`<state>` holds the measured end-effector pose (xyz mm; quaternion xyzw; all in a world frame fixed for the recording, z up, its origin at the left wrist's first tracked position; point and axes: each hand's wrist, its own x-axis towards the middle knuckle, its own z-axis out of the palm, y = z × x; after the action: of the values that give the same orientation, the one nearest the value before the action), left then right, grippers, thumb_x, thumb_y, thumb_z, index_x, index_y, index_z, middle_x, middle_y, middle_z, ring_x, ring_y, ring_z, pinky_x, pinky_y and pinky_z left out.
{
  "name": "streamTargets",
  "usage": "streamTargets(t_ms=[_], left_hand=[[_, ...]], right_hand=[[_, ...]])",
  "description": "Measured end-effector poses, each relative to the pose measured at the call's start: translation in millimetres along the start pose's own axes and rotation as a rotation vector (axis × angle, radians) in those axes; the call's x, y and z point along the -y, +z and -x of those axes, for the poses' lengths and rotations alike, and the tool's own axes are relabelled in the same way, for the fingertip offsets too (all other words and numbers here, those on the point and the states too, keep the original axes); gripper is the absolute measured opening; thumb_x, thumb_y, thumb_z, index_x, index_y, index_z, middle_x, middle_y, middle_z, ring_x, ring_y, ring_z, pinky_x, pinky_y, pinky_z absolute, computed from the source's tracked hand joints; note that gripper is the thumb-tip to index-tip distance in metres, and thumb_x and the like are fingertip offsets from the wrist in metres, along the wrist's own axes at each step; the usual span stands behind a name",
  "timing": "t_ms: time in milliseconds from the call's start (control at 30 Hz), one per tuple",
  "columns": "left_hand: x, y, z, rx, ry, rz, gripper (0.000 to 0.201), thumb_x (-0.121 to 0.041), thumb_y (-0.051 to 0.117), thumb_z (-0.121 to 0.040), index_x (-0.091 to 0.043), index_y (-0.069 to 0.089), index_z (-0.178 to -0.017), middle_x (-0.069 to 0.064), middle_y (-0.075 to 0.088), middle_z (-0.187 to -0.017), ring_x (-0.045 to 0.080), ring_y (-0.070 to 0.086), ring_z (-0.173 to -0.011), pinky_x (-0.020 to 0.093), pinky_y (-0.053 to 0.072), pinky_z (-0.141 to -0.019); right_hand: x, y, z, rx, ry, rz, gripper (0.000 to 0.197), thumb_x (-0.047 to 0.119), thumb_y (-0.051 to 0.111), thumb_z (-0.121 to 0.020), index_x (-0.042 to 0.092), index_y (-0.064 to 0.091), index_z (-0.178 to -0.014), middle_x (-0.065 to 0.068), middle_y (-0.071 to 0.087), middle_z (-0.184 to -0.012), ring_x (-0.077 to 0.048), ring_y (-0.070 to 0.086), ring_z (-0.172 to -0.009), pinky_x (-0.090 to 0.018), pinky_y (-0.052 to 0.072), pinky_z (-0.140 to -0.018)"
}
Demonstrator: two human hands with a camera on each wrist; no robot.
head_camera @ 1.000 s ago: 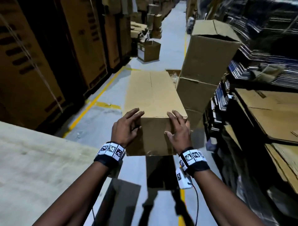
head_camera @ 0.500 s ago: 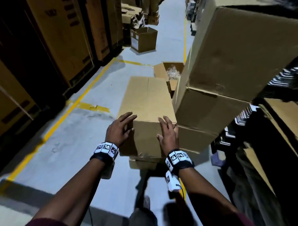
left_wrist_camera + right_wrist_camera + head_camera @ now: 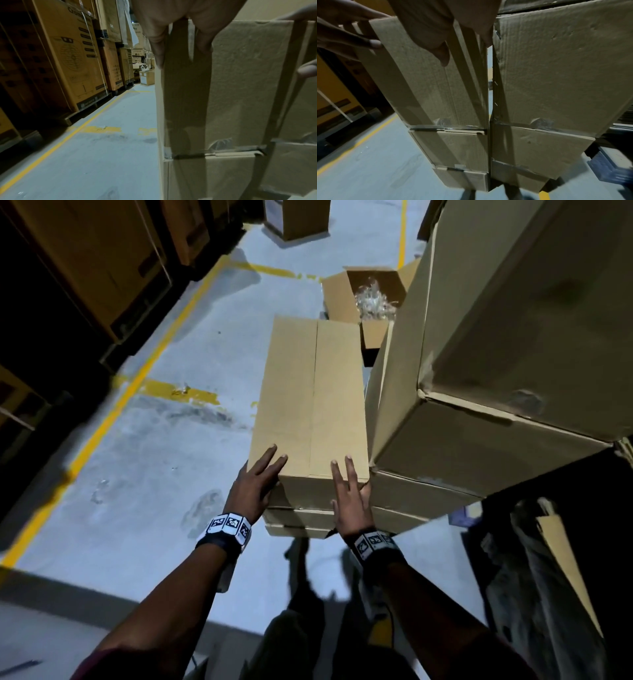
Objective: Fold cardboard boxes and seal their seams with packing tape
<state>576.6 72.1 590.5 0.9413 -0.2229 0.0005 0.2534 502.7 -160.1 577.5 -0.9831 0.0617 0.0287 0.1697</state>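
"LG" on white cartons [image 3: 137,52] far down aisle

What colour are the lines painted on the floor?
Yellow lines on a pale grey floor, clearest in the head view.

We saw matt brown corrugated cardboard on the top box [image 3: 308,392], its face slightly grainy. Glossy clear tape [image 3: 453,126] shone along its bottom seam. The taller stack [image 3: 513,337] beside it was dented, scuffed cardboard. The floor [image 3: 144,481] looked like smooth painted concrete, stained.
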Motion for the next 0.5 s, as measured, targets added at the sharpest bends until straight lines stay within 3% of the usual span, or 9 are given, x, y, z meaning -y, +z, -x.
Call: streamTargets(t_ms=[133, 200, 300, 400, 500], left_hand=[[10.1, 15.0, 1.5, 0.038, -0.005, -0.014, 0.068, -0.009, 0.051, -0.101, -0.046, 0.03, -0.153, -0.024, 0.011, -0.165, 0.039, 0.056, -0.125, 0.049, 0.035, -0.112], [10.0, 15.4, 2.6, 0.02, -0.006, -0.025, 0.072, -0.002, 0.054, -0.097, -0.041, 0.032, -0.153, -0.016, 0.014, -0.166, 0.034, 0.062, -0.117, 0.049, 0.032, -0.115], [2.7, 10.7, 4.0, 0.054, -0.012, -0.07, 0.07, -0.003, 0.057, -0.095, -0.034, 0.035, -0.154, -0.002, 0.016, -0.167, 0.039, 0.061, -0.113, 0.053, 0.035, -0.114], [-16.9, -3.0, 8.7, 0.091, -0.061, -0.141, 0.062, -0.023, 0.059, -0.097, -0.029, 0.034, -0.154, 0.013, 0.019, -0.165, 0.047, 0.042, -0.134, 0.059, 0.036, -0.111], [-62.2, -38.5, 27.8, 0.097, -0.1, -0.237, 0.06, -0.04, 0.052, -0.1, -0.031, 0.032, -0.155, 0.011, 0.017, -0.166, 0.044, 0.019, -0.148, 0.063, 0.035, -0.108]], right_hand=[[-6.5, 8.6, 2.0, 0.07, 0.011, 0.018, 0.114, 0.022, 0.065, -0.088, 0.033, -0.025, -0.157, 0.001, -0.032, -0.165, -0.047, 0.035, -0.143, -0.058, 0.033, -0.114], [-4.5, 4.5, 3.1, 0.08, -0.004, 0.022, 0.111, 0.03, 0.062, -0.09, 0.032, -0.026, -0.157, 0.0, -0.034, -0.164, -0.046, 0.041, -0.138, -0.057, 0.038, -0.11], [-6.4, -6.1, 8.5, 0.091, -0.015, 0.099, 0.11, 0.032, 0.061, -0.092, 0.029, -0.028, -0.156, -0.004, -0.032, -0.165, -0.045, 0.045, -0.133, -0.053, 0.038, -0.111], [-5.9, -33.2, 27.4, 0.125, 0.011, 0.096, 0.099, 0.034, 0.059, -0.097, 0.029, -0.016, -0.16, -0.003, -0.023, -0.168, -0.044, 0.029, -0.146, -0.051, 0.035, -0.116], [1.3, -80.2, 61.8, 0.069, 0.015, 0.057, 0.085, 0.044, 0.051, -0.101, 0.028, -0.004, -0.163, -0.001, -0.017, -0.17, -0.036, 0.006, -0.156, -0.054, 0.025, -0.122]])
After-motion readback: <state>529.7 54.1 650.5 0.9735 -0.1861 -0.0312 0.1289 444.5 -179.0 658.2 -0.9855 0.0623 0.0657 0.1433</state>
